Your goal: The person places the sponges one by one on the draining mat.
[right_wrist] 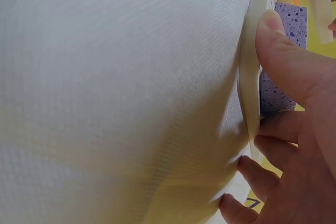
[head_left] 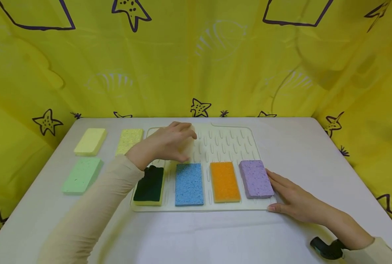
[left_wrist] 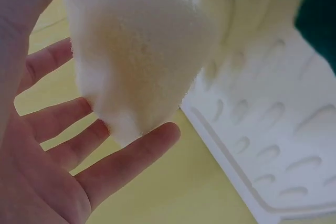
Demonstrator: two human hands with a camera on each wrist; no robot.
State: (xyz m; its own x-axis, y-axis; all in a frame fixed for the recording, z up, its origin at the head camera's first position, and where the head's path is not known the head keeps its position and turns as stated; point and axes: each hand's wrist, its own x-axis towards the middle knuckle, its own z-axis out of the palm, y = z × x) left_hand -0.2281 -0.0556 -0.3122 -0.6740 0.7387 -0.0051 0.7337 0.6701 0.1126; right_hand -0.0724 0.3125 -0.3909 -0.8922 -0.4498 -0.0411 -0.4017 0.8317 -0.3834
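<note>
A yellow curtain (head_left: 196,55) printed with purple-outlined starfish and faint shells closes off the back and both sides of a white counter (head_left: 315,154); no brand, label or legible writing shows anywhere. On the counter lies a white ridged drying mat (head_left: 225,143), its near row carrying a dark green-and-yellow scouring sponge (head_left: 149,185), a blue sponge (head_left: 189,183), an orange sponge (head_left: 224,182) and a purple sponge (head_left: 255,178). Left of the mat sit a pale yellow sponge (head_left: 90,141), a speckled yellow sponge (head_left: 129,140) and a light green sponge (head_left: 82,175). The left hand (head_left: 166,145) hovers over the mat's far left part, fingers curled around a white sponge (left_wrist: 139,51). The right hand (head_left: 293,200) rests at the mat's near right corner, fingers fairly straight, thumb on the rim, just beside the purple sponge.
</note>
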